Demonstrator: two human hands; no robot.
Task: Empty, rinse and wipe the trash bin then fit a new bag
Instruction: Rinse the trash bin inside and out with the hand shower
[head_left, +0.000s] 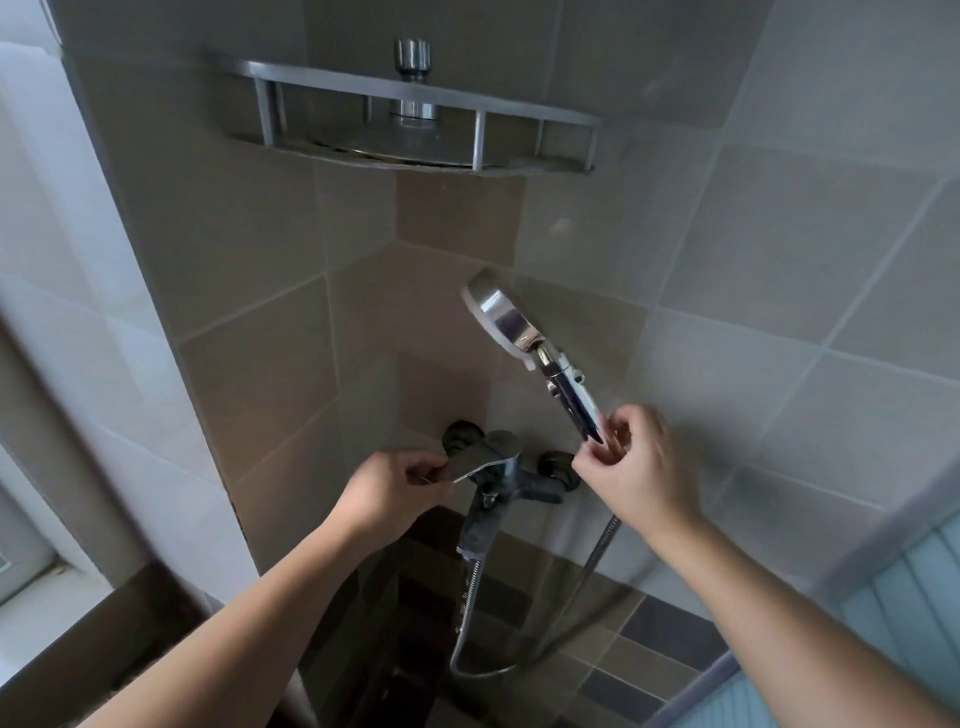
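The trash bin itself is nowhere in view, so where it stands cannot be told; what shows is the shower corner where the rinse would get its water. The shower head (501, 317) sits in its wall holder with its long axis slanting: the spray face up and to the left, the handle running down and to the right, straight toward the right hand (631, 470). That hand is much the nearer of the 2 to it. Its fingers (618, 434) are curled at the bottom end of the handle, touching it or just about to; motion blur hides whether they have closed fully round it, though they look to be pinching the tip. The hose (595, 566) drops from under that hand and loops low before rising to the mixer tap (511, 480). The left hand (397, 486) is at the mixer's lever (478, 460), fingers curled round its flat end in a grip. A thin stream seems to fall from the spout below. Judging by the slant, the head would have to come out along its own axis, up and away from the holder, with the right hand leading and the left staying on the lever to set the flow. A metal corner shelf (410, 124) hangs well above both.
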